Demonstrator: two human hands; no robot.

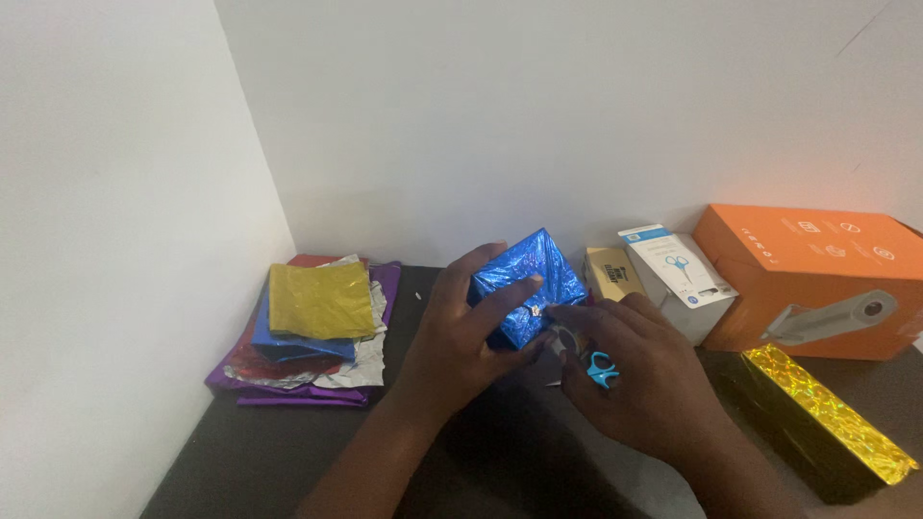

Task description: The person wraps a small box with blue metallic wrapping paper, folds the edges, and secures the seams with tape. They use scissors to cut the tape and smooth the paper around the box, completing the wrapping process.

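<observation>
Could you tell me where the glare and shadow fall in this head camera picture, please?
Head view: glare sparkles on the blue foil box and gold foil box; the dark table and both hands, left hand and right hand, sit underexposed.

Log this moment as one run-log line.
left hand: grips blue foil-wrapped box | right hand: touches box, blue scissors on fingers | near: foil sheet stack, gold box

2 hands [461,336] [644,370], 1 blue wrapped box [527,284], 1 gold wrapped box [827,413], 1 orange box [808,279], 1 foil stack [312,332].
</observation>
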